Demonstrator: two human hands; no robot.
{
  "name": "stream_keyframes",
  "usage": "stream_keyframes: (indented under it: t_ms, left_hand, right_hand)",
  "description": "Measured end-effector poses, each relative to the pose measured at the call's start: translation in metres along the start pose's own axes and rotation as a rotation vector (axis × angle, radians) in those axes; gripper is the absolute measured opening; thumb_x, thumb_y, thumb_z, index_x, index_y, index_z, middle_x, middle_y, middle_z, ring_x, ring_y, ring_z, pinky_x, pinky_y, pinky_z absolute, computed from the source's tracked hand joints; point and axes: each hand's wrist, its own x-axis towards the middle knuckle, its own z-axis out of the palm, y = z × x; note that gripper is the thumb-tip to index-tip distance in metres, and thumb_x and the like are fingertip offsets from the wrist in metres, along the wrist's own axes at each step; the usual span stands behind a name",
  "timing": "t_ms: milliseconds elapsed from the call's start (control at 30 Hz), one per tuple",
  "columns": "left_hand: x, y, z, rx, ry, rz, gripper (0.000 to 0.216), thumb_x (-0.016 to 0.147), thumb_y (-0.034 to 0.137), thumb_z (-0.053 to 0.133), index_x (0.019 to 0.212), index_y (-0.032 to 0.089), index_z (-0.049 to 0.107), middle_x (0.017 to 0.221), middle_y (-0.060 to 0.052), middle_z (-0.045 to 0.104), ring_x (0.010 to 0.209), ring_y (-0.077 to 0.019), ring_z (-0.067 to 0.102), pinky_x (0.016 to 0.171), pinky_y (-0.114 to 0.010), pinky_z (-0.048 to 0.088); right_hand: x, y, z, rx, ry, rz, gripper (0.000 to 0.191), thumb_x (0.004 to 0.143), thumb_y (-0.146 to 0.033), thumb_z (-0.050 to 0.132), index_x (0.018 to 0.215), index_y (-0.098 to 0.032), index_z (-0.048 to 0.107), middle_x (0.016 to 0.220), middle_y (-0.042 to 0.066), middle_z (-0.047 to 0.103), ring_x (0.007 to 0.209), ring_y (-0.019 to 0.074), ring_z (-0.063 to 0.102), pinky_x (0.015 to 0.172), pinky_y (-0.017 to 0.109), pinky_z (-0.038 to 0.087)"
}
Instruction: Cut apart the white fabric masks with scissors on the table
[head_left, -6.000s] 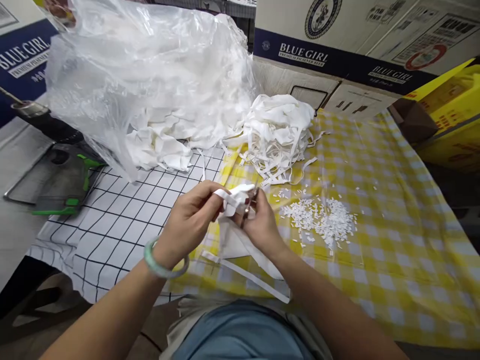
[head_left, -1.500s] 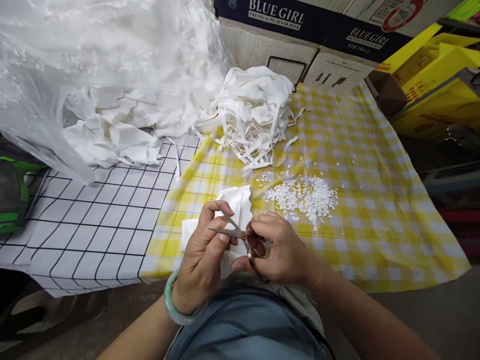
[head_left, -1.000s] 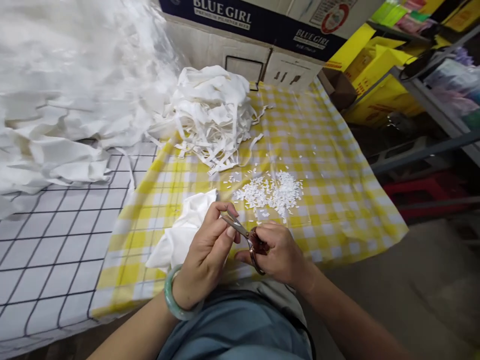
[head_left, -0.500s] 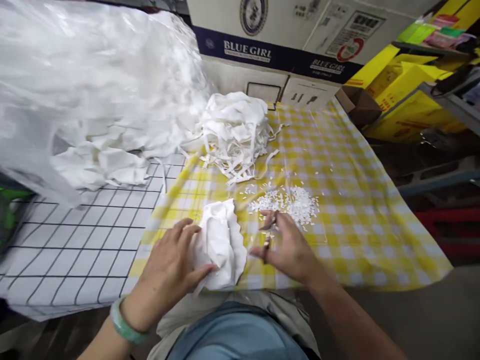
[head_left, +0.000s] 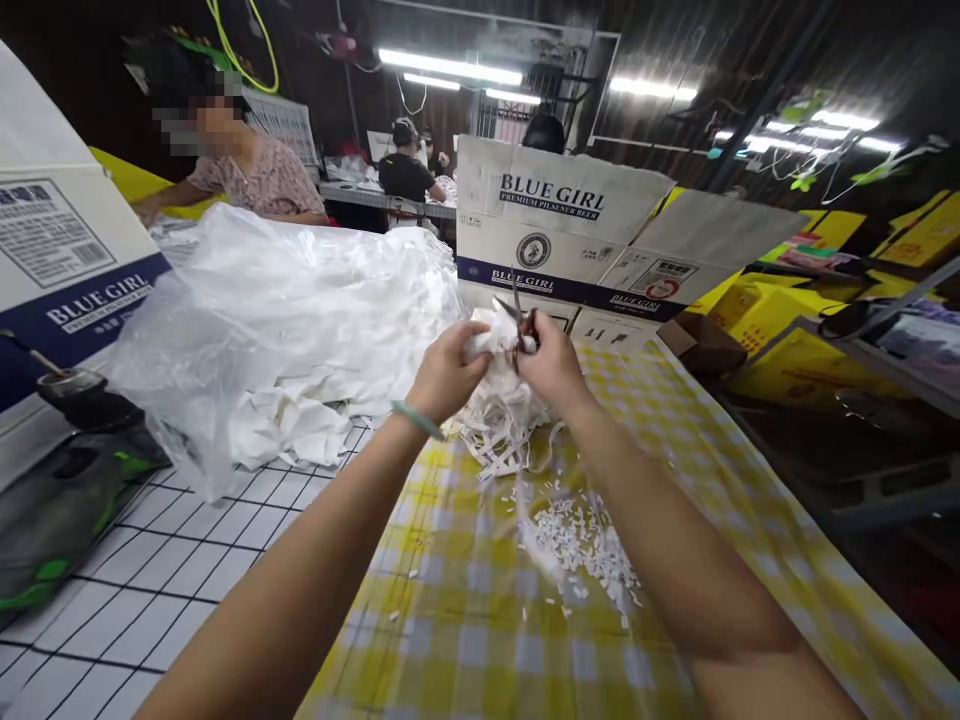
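Note:
Both arms reach out over the table. My left hand, with a green bangle at the wrist, is closed on a bunched white cloth piece held above the pile of white strips. My right hand is closed on small scissors, whose blades point up and stand a little apart beside the cloth. Small white cuttings lie scattered on the yellow checked tablecloth below my right forearm.
A large clear plastic bag of white cloth fills the left. BLUE GIRL cartons stand behind the table. A black-grid white cloth covers the left part. A green-and-black tool lies far left. Other people sit beyond.
My hands have lifted off the table and stretched forward to the strip pile, with the cloth piece and scissors in them. The camera has tilted up, showing the room and other people.

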Motion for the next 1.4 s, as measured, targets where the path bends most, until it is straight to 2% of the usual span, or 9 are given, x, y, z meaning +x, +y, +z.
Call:
stream_keyframes:
  t_ms: [133, 367, 500, 633, 733, 933, 1033, 1133, 1400]
  left_hand:
    - [0.003, -0.017, 0.031, -0.024, 0.045, -0.001, 0.040, 0.088, 0.020, 0.060, 0.126, 0.014, 0.053, 0.140, -0.018, 0.048, 0.134, -0.0308, 0.043, 0.108, -0.046, 0.039]
    - [-0.084, -0.048, 0.054, -0.026, -0.119, -0.031, 0.025, 0.097, 0.027, 0.044, 0.109, 0.016, 0.063, 0.101, -0.013, 0.071, 0.098, -0.0243, 0.069, 0.092, -0.041, 0.054]
    - [-0.083, -0.081, -0.012, 0.039, -0.059, -0.049, 0.027, 0.081, 0.034, 0.073, 0.103, 0.020, 0.066, 0.110, -0.008, 0.069, 0.112, -0.0249, 0.063, 0.102, -0.040, 0.050]
    - [-0.067, -0.127, -0.111, 0.143, 0.217, -0.249, 0.036, 0.092, 0.036, 0.060, 0.119, 0.011, 0.058, 0.128, -0.012, 0.058, 0.123, -0.0307, 0.054, 0.103, -0.049, 0.046]
    - [-0.070, -0.145, -0.144, 0.139, 0.231, -0.377, 0.034, 0.093, 0.034, 0.060, 0.121, 0.015, 0.059, 0.123, -0.009, 0.061, 0.107, -0.0240, 0.062, 0.090, -0.044, 0.055]
    - [-0.118, -0.078, -0.098, -0.146, 0.045, -0.479, 0.030, 0.097, 0.041, 0.049, 0.078, 0.017, 0.053, 0.066, 0.000, 0.059, 0.061, -0.0126, 0.058, 0.059, -0.026, 0.049]
    - [-0.146, -0.026, -0.075, -0.509, -0.108, -0.554, 0.033, 0.096, 0.046, 0.049, 0.078, 0.018, 0.049, 0.062, 0.003, 0.055, 0.049, -0.0073, 0.045, 0.049, -0.020, 0.037]
    - [-0.169, -0.001, -0.068, -0.849, -0.238, -0.692, 0.025, 0.091, 0.039, 0.061, 0.082, 0.017, 0.055, 0.071, 0.001, 0.059, 0.054, -0.0054, 0.041, 0.051, -0.018, 0.031]
    - [-0.196, 0.005, -0.061, -0.538, -0.521, -0.685, 0.029, 0.092, 0.041, 0.059, 0.081, 0.016, 0.067, 0.067, 0.002, 0.050, 0.061, -0.0093, 0.040, 0.055, -0.022, 0.031]
  right_hand:
    - [0.016, 0.029, 0.005, -0.038, 0.011, 0.064, 0.018, 0.073, -0.029, 0.066, 0.084, -0.019, 0.057, 0.088, 0.004, 0.065, 0.067, 0.0141, 0.050, 0.063, 0.027, 0.037]
    - [-0.112, 0.045, 0.057, 0.033, -0.223, 0.065, 0.013, 0.076, -0.028, 0.056, 0.079, -0.019, 0.064, 0.066, 0.000, 0.057, 0.061, 0.0152, 0.050, 0.057, 0.025, 0.038]
    - [-0.126, 0.050, 0.063, 0.069, -0.232, 0.158, 0.020, 0.076, -0.039, 0.064, 0.076, -0.020, 0.060, 0.073, 0.002, 0.060, 0.066, 0.0173, 0.053, 0.059, 0.027, 0.041]
    - [-0.125, 0.047, 0.058, 0.109, -0.254, 0.281, 0.040, 0.071, -0.057, 0.072, 0.079, -0.021, 0.055, 0.069, 0.000, 0.058, 0.062, 0.0158, 0.050, 0.059, 0.028, 0.042]
    - [-0.129, 0.034, 0.062, 0.087, -0.286, 0.222, 0.042, 0.070, -0.057, 0.074, 0.080, -0.022, 0.054, 0.074, 0.000, 0.059, 0.070, 0.0172, 0.052, 0.066, 0.030, 0.044]
    - [-0.148, 0.001, 0.088, 0.337, -0.349, 0.113, 0.034, 0.075, -0.041, 0.075, 0.091, -0.023, 0.051, 0.101, 0.004, 0.063, 0.087, 0.0172, 0.057, 0.082, 0.032, 0.047]
    - [-0.157, -0.014, 0.092, 0.610, -0.373, 0.081, 0.034, 0.075, -0.031, 0.074, 0.090, -0.024, 0.045, 0.112, 0.004, 0.062, 0.100, 0.0171, 0.059, 0.089, 0.032, 0.048]
    - [-0.163, -0.017, 0.083, 0.803, -0.356, 0.138, 0.029, 0.075, -0.023, 0.071, 0.084, -0.024, 0.044, 0.091, 0.000, 0.062, 0.090, 0.0159, 0.061, 0.087, 0.032, 0.048]
    - [-0.185, 0.002, 0.045, 0.883, -0.281, 0.260, 0.029, 0.071, -0.014, 0.072, 0.082, -0.023, 0.046, 0.083, -0.003, 0.057, 0.081, 0.0131, 0.056, 0.075, 0.026, 0.045]
